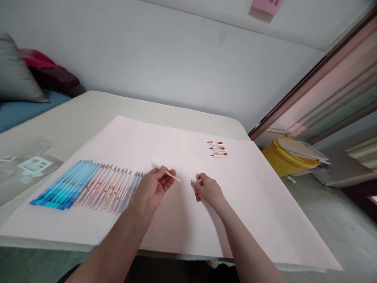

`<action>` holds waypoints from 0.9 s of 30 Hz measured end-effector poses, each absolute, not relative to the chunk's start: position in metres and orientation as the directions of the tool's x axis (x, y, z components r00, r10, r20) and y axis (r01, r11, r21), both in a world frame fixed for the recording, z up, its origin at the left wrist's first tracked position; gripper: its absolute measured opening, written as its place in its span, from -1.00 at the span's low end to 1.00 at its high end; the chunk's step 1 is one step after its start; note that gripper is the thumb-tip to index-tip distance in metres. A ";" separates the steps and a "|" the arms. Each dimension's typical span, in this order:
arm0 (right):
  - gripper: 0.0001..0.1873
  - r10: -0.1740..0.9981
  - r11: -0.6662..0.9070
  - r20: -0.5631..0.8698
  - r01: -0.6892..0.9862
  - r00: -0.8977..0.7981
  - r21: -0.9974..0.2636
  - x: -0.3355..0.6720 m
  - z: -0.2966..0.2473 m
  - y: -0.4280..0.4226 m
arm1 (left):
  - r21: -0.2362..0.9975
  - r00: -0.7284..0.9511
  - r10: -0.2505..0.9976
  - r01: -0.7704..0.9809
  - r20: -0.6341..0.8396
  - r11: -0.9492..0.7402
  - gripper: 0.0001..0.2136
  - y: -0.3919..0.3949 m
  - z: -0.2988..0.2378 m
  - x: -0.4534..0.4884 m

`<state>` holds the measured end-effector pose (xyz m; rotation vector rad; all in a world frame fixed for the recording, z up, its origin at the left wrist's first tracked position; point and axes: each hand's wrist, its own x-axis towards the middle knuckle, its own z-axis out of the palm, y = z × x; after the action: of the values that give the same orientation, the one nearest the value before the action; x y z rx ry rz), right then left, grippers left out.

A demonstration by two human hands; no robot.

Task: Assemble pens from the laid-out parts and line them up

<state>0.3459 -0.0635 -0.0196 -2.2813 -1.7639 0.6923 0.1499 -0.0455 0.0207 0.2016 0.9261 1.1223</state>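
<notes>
My left hand is closed round a slim white pen, which slants with its thin end toward the lower right, above the sheet. My right hand has thumb and fingers pressed together in a pinch. A small pale bit shows at its fingertips, too small to name. Just left of those fingers is a brown-and-white pen part; whether it is held or lies on the sheet is unclear. A row of blue pens, beige-patterned pens and greyish pens lies left, partly hidden by my left forearm.
Several brown-patterned pen parts with white pieces lie at the far right of the white sheet. A taped package with a label sits at left. A yellow bin stands beyond the table's right edge, and a wall behind.
</notes>
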 end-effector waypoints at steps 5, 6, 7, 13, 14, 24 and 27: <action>-0.78 0.939 -0.300 -0.258 0.905 0.226 -0.300 0.352 -0.011 -0.073 | 0.577 0.115 0.838 -0.675 -0.534 0.460 -0.90 -0.045 0.021 0.149; -0.79 0.934 -0.291 -0.287 0.919 0.213 -0.266 0.350 -0.011 -0.075 | 0.576 0.115 0.838 -0.676 -0.534 0.460 -0.90 -0.045 0.021 0.149; -0.81 0.931 -0.275 -0.307 0.934 0.199 -0.229 0.347 -0.013 -0.079 | 0.574 0.115 0.838 -0.677 -0.534 0.459 -0.91 -0.045 0.021 0.149; -0.75 0.957 -0.222 -0.222 0.964 0.187 -0.144 0.327 -0.032 -0.088 | 0.573 0.117 0.839 -0.680 -0.532 0.458 -0.90 -0.045 0.018 0.149; -0.76 0.962 -0.219 -0.204 0.958 0.180 -0.187 0.326 -0.033 -0.088 | 0.569 0.117 0.838 -0.683 -0.534 0.458 -0.90 -0.044 0.018 0.148; -0.92 1.000 0.006 0.000 0.264 -0.023 -0.965 0.326 -0.015 -0.088 | 0.642 0.068 0.879 -0.657 -0.471 0.395 -0.92 -0.042 0.022 0.142; -0.96 0.999 0.012 0.000 0.269 -0.045 -0.963 0.322 -0.015 -0.090 | 0.694 0.043 0.902 -0.623 -0.430 0.360 -0.95 -0.042 0.026 0.141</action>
<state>0.3222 -0.0899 -0.0149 -1.3813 -1.4442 1.0968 0.1411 -0.0425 0.0257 0.3604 0.9562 1.2052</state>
